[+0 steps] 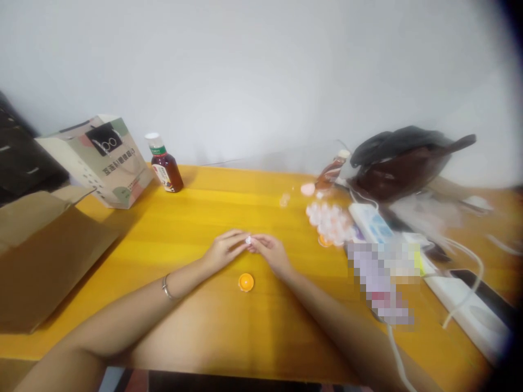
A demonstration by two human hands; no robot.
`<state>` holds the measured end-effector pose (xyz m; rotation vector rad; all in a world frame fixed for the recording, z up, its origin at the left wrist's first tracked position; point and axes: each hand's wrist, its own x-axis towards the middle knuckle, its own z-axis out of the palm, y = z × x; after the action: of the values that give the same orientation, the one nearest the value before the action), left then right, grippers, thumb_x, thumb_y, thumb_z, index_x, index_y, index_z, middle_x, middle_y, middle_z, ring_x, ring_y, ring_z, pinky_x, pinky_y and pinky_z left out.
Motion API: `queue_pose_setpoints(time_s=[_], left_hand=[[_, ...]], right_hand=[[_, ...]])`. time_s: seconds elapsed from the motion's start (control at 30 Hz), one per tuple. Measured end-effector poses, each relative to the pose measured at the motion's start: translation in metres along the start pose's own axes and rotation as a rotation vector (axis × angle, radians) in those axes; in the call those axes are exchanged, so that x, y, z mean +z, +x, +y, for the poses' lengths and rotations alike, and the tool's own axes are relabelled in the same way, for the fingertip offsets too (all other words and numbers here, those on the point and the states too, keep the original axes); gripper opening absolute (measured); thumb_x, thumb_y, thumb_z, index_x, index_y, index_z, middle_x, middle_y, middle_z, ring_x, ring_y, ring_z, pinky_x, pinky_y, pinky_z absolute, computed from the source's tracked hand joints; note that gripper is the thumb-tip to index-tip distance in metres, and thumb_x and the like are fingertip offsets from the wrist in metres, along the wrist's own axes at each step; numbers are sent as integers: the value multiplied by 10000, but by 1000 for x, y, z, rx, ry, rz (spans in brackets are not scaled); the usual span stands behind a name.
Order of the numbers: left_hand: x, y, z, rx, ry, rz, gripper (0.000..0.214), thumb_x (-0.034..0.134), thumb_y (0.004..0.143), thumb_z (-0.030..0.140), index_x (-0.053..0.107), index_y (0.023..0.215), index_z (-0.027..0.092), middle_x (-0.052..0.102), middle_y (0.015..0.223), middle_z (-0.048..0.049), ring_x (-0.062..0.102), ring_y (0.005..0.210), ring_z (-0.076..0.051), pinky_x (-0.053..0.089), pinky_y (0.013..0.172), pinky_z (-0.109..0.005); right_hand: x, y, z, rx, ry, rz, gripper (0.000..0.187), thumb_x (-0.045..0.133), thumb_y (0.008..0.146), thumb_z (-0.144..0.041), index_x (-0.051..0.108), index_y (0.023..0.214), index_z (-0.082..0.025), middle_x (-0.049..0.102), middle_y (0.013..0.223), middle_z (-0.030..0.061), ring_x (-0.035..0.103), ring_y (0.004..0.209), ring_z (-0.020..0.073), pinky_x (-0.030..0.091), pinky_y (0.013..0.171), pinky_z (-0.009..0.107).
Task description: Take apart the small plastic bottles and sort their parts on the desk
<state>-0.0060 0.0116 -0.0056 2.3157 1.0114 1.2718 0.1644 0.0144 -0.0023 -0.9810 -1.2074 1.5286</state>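
Observation:
Over the middle of the table, my left hand [224,250] and my right hand [273,253] meet at the fingertips. Both pinch a small white piece [248,239]; it is too small and blurred to name, and the fingers cover part of it. Just below them, a small round orange cup-like piece [245,282] with a paler centre rests on the wooden table [196,326], touched by neither hand. To the right of my right hand lies a cluster of small round whitish pieces [329,218], some with orange showing.
A cardboard box [49,256], a paper bag [110,169] and a dark red bottle with a white cap [166,169] stand left. Along the right are a dark bag [400,169], a blurred brownish bottle [333,171], a white power strip [466,310] and cables.

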Motion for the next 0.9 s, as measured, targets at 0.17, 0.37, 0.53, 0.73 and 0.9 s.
queue_pose_setpoints(time_s=[0.17,0.37,0.53,0.73,0.9], left_hand=[[0,-4,-4,140,175,-29,284,482,873,235,540,1149,196,617,986,-79,599,896,-158,518,807,-310],[0,-6,-3,199,270,-60,259,454,886,216,529,1131,180,613,1016,-88,598,912,-164,520,814,-318],[-1,-6,-3,231,305,-104,250,457,885,210,532,1121,178,622,976,-80,603,873,-157,520,778,-288],[1,-6,-2,212,309,-136,248,435,896,243,545,1113,195,618,973,-77,604,859,-151,515,759,-273],[3,-7,-3,203,337,-157,245,439,893,246,548,1104,189,616,943,-76,600,846,-158,514,749,-277]], right_hand=[[1,-1,1,13,4,13,244,700,637,-393,691,764,-184,699,753,18,646,682,151,542,764,351],[1,-1,2,35,1,16,272,702,615,-427,690,709,-172,688,675,16,651,638,155,555,732,350],[1,-1,3,31,-42,21,263,681,627,-420,686,706,-169,685,666,18,647,599,145,556,687,329],[0,0,4,-7,-129,2,218,647,648,-379,690,698,-171,674,617,11,638,577,147,556,642,317],[0,-1,3,-26,-165,13,167,623,664,-331,694,679,-181,664,606,-3,629,566,139,551,633,305]])
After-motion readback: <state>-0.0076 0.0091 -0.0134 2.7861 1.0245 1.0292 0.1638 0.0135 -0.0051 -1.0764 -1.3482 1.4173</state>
